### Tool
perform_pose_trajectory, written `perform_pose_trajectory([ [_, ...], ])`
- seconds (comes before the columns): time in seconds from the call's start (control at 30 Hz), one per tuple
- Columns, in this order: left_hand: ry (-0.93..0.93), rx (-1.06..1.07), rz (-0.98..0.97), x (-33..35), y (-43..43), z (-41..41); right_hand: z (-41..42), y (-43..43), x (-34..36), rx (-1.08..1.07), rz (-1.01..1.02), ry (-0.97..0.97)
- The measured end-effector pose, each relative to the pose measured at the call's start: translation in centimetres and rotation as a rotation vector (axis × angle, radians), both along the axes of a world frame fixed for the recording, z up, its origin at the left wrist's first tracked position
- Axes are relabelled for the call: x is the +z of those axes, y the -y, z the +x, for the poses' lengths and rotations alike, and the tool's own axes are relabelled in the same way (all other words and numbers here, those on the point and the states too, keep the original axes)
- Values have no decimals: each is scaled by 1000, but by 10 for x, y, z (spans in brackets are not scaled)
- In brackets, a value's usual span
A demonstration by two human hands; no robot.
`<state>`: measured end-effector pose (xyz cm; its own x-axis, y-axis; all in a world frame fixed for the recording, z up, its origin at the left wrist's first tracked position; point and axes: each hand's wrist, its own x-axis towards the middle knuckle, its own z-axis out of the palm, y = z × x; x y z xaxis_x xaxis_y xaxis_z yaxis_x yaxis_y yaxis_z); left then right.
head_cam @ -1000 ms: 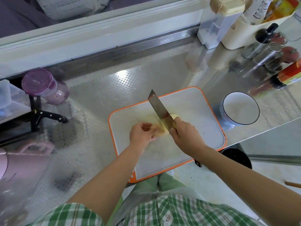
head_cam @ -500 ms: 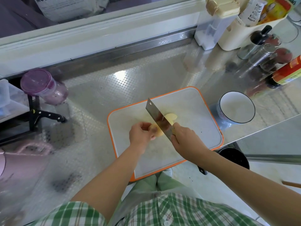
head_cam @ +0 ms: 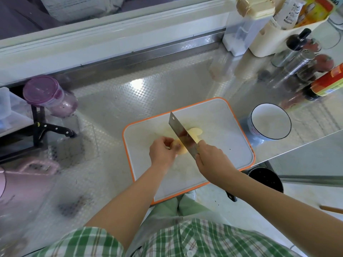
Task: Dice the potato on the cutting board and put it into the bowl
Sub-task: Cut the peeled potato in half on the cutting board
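Potato [head_cam: 180, 148] lies near the middle of the cutting board [head_cam: 224, 125]. I see my left hand [head_cam: 162, 151] pinching its 9 o'clock end with curled fingers. My right hand [head_cam: 213, 160] is wrapped round the cleaver [head_cam: 182, 135] handle, with the blade set across the potato and its tip toward 11 o'clock. Cut slices [head_cam: 196, 131] lie just beside the blade at 2 o'clock. The bowl [head_cam: 271, 123] stands off the board at 3 o'clock.

Both forearms come in from the bottom, angled toward each other. Left hand [head_cam: 162, 152] has its fingers curled, pinching the potato [head_cam: 182, 151]. Right hand [head_cam: 213, 160] is wrapped round the knife [head_cam: 182, 135] handle, right next to the left.
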<state>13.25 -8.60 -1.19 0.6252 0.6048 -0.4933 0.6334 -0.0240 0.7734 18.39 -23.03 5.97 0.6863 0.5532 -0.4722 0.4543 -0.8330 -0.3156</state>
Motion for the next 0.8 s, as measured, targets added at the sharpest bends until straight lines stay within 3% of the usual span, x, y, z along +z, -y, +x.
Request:
perform_pose_trajectory([
  [0.23, -41, -29, 65, 4, 3, -1, 4, -20, -7, -98, 40, -48],
  [0.8, -66, -97, 136, 8, -1, -1, -4, -14, -18, -73, -39, -20],
])
